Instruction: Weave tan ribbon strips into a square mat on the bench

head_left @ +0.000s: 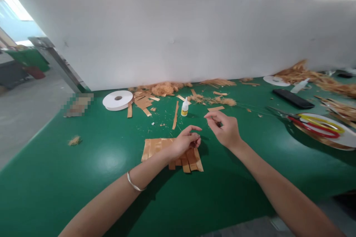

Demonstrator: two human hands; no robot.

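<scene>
My left hand [187,142] is over a row of overlapping tan, glossy strips [158,146] on the green table. Its lower fingers are curled in, the index finger reaches out to the right, and anything in its grasp is too small to make out. Just right of it, my right hand [224,129] is raised, thumb and fingers drawn together in a pinch. What lies between those fingertips cannot be made out. Beyond both hands a small white glue bottle with a yellow label [184,108] stands upright. A loose tan strip [175,115] lies left of the bottle.
White ribbon reel [118,100], cut strips [143,102] and a fibre heap [164,88] lie at the back left. Red-and-yellow-handled scissors [317,124], a black phone [293,98] and raffia-like bundles [303,72] are right. A white partition [172,40] borders the green table [105,185].
</scene>
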